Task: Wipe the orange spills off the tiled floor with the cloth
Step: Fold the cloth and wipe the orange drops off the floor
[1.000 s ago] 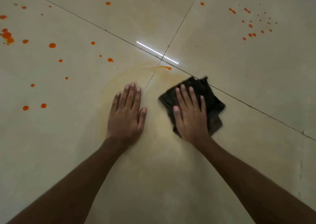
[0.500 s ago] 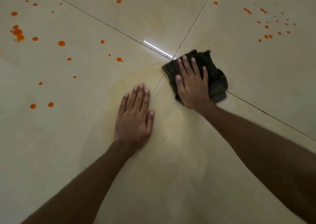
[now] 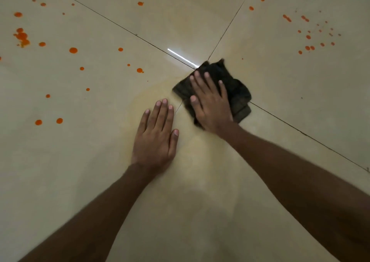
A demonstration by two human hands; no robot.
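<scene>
Now, cloth (image 3: 236, 89) under flat right hand (image 3: 212, 105)

text: nothing readable anywhere in this shot.
floor (image 3: 80, 161): plain tiles, no letters, no numbers on them.
cloth (image 3: 238, 89): dark all over, no tag or brand showing.
</scene>
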